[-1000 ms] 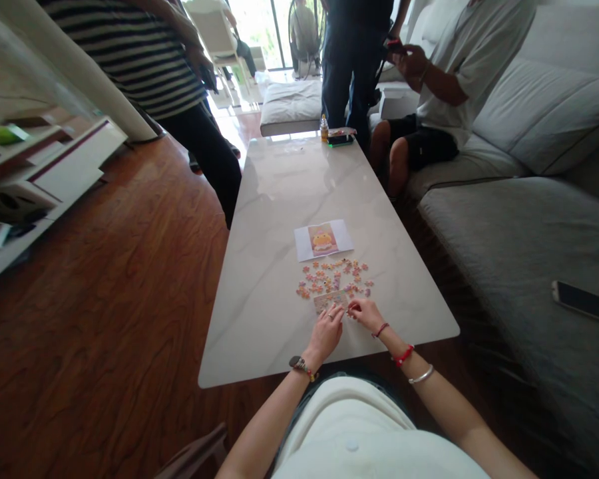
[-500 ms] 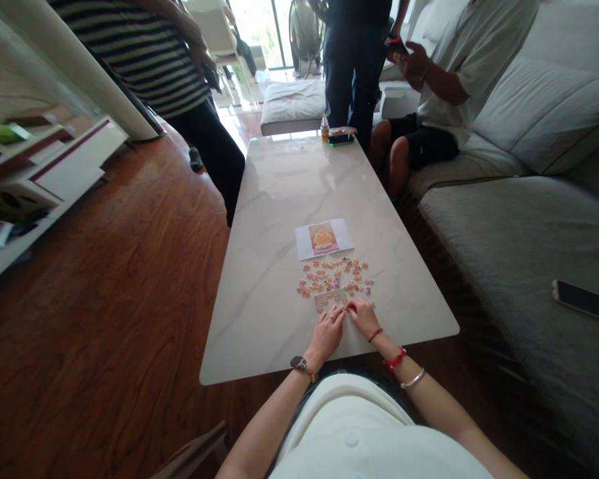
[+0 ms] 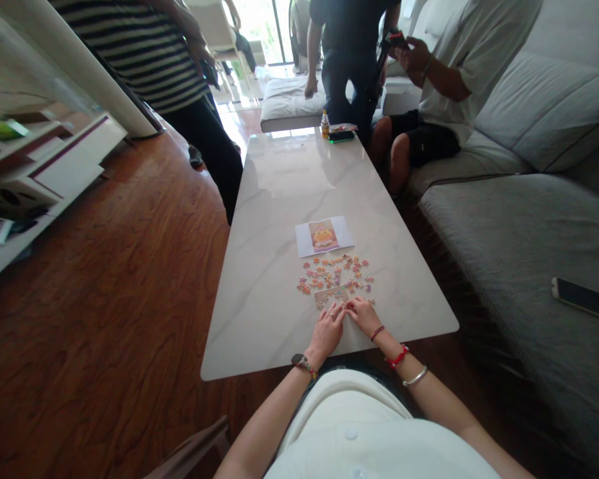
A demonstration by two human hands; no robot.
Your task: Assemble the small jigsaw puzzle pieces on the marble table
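Pink, orange and lilac jigsaw pieces [image 3: 337, 273] lie loosely scattered on the glossy, marble-patterned table [image 3: 274, 293], at twelve o'clock from a small flat board [image 3: 330, 294] that sits just beyond the fingers. Farther out, also at twelve, rests a creased printed sheet [image 3: 324, 236] showing a yellow-orange figure. The left hand [image 3: 326, 332] comes in from seven o'clock, its fingers stretched out over the board's near edge and apparently resting there, not curled round anything that shows. The right hand [image 3: 363, 315] arrives from about four o'clock, thumb and fingertips drawn together at the board's near right corner, almost meeting the left fingertips; whether a piece is pinched between them is too small to tell. Each piece looks very light, thin and fairly stiff, whether card or wood I cannot say, so a fingertip pinch on opposite edges should be enough, with the narrow knobs best spared because they could bend or chip. On so smooth a surface a flat piece would probably skate before it lifts; sliding it, or tipping up one edge, seems easier. The board likewise seems light and apt to slip, so steady pressure near its six o'clock edge suits it.
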